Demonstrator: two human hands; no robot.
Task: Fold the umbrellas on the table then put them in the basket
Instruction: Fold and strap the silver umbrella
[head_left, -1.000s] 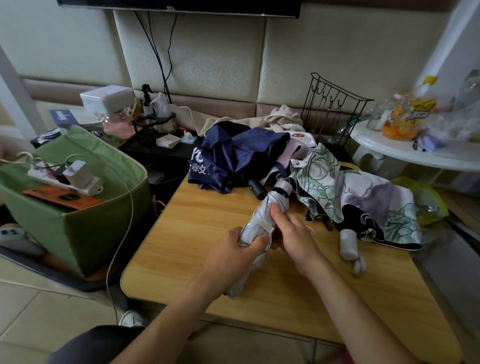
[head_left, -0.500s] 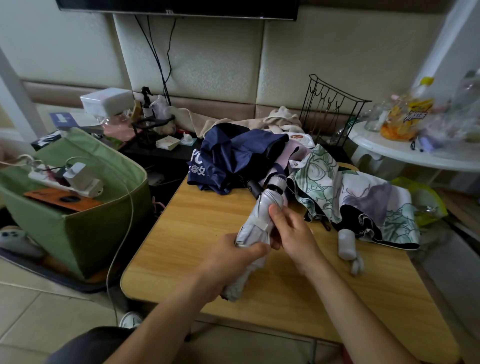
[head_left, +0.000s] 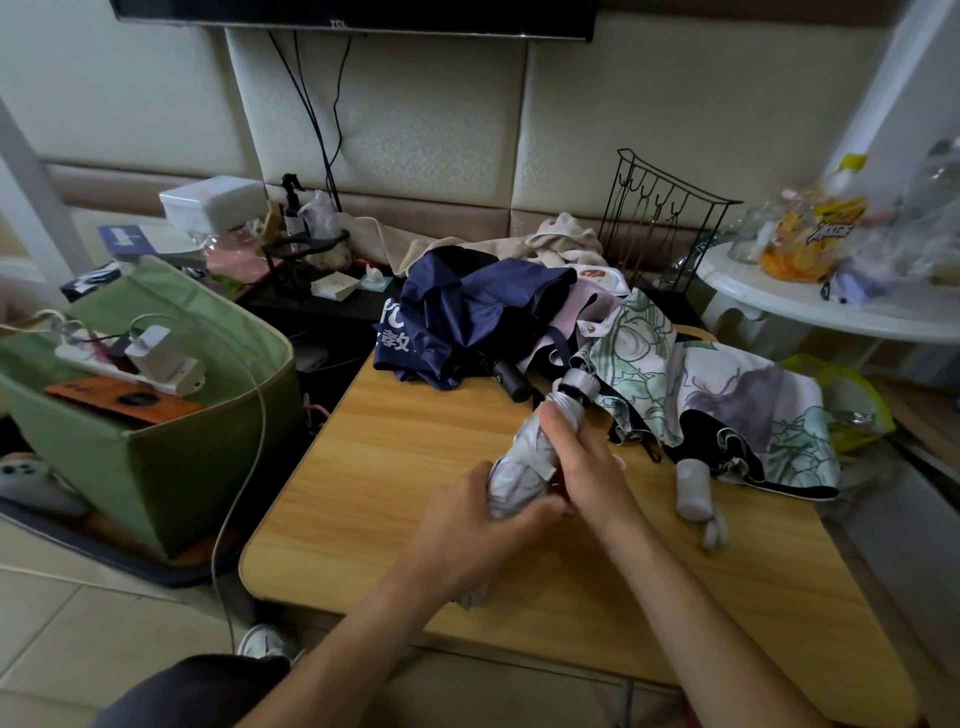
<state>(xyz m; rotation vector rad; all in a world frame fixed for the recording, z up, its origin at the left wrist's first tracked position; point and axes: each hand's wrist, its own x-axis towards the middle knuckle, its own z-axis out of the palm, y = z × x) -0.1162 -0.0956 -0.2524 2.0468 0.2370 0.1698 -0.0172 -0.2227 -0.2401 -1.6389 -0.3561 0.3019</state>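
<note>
A rolled silver-grey umbrella (head_left: 524, 457) lies slanted over the middle of the wooden table (head_left: 363, 467). My left hand (head_left: 483, 530) grips its lower part. My right hand (head_left: 582, 462) curls round its upper part, thumb pressed on the fabric near the strap. Behind them lie an unfolded navy umbrella (head_left: 467, 312) with a black handle and an unfolded floral white-green umbrella (head_left: 727, 395) with a white handle (head_left: 693, 488). The green fabric basket (head_left: 171, 457) stands on the floor to the left of the table.
A power strip, charger and brown flat item sit on the basket's top, and a white cable (head_left: 244, 467) hangs beside it. A black wire rack (head_left: 660, 228) and beige cloth stand behind the table. A white round table (head_left: 831, 306) with bottles is at right.
The umbrella has tilted slightly more upright and both hands have shifted a little along it, the right thumb sliding up the roll. Nothing else moved.
</note>
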